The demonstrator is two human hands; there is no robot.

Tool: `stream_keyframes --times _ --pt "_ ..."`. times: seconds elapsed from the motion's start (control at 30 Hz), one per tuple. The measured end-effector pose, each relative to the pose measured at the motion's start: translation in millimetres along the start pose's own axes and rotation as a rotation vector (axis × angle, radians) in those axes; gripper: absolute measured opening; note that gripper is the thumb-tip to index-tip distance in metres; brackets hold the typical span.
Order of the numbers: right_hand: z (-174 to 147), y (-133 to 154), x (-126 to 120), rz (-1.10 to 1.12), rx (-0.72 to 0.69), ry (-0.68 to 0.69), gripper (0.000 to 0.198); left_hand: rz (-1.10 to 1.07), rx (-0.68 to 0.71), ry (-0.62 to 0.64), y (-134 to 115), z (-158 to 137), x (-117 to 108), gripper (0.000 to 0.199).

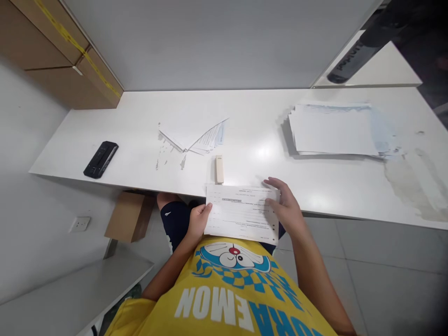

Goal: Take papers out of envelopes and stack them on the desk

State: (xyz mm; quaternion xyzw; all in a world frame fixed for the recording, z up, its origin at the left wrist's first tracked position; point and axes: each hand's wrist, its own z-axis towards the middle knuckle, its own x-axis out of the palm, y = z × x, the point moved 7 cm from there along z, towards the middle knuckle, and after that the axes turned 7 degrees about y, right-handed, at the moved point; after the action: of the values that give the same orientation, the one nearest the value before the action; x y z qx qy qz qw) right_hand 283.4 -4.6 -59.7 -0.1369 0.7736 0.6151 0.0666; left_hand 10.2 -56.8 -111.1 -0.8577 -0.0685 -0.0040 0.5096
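Note:
A printed sheet of paper (241, 212), or a thin set of sheets, is held flat just off the table's front edge, over my lap. My left hand (199, 219) pinches its left edge with the thumb on top. At the right edge my right hand (287, 207) grips it, thumb on the print and fingers behind and past the top corner. Just beyond the paper lies a small cream stapler (219, 169). Behind that, some folded printed papers (206, 140) stand partly spread on the table.
On the right of the white table (252, 112) lies a stack of paper sheets (332, 130). A black phone-like device (101, 159) is at the left. Cardboard boxes (94, 79) stand in the back left corner, and another box (129, 217) is under the table. A grey panel (217, 42) rises behind.

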Motion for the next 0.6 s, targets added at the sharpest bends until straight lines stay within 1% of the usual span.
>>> stream_keyframes --times 0.1,0.27,0.37,0.43,0.5,0.6 --pt "4.9 3.8 0.2 -0.008 0.011 0.008 0.057 -0.083 -0.034 0.012 1.8 -0.8 3.0 0.057" --pt "27.6 11.4 -2.5 -0.021 0.042 0.007 0.059 -0.196 -0.092 -0.013 -0.4 -0.1 6.7 0.055" --pt "33.9 9.0 -3.7 0.006 0.072 0.051 0.059 -0.244 -0.131 -0.018 -2.3 -4.2 8.0 0.057" --pt "29.8 4.1 -5.4 0.029 0.132 0.064 0.062 -0.26 -0.143 -0.033 -3.0 -7.4 7.4 0.057" --pt "20.6 -2.1 -7.4 0.044 0.223 0.053 0.067 -0.267 -0.142 -0.036 -4.2 -8.6 7.8 0.057" --pt "6.0 -9.1 -5.0 0.101 0.33 0.065 0.068 -0.24 -0.126 -0.001 -10.1 -6.8 10.5 0.054"
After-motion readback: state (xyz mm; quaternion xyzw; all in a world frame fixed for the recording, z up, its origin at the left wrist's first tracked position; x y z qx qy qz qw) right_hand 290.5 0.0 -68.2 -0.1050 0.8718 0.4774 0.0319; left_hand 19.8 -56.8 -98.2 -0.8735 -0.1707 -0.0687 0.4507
